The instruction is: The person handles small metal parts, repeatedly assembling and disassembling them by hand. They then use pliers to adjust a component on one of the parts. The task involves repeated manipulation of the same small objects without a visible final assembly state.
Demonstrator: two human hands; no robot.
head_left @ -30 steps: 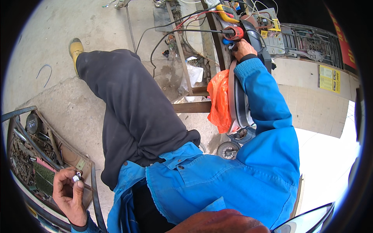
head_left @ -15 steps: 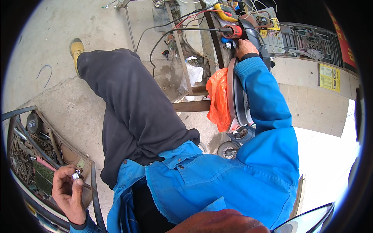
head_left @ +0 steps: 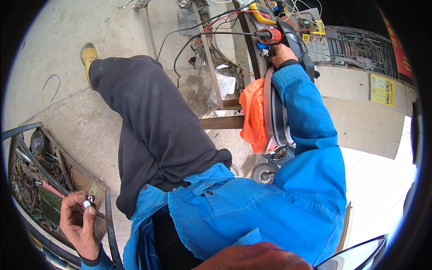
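Lying near the right hand (head_left: 281, 55): red cylinder (head_left: 275, 36), multimeter (head_left: 262, 14).

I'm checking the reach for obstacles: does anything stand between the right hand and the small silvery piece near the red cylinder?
Nothing visible does. The silvery piece sits close beside the right hand, on its left; whether they touch is unclear. The blue thing and the red cylinder lie farther up the view, not in between.

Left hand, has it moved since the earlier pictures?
No, not noticeably: the left hand, pinching a small shiny part, keeps the same place against the metal-framed box.
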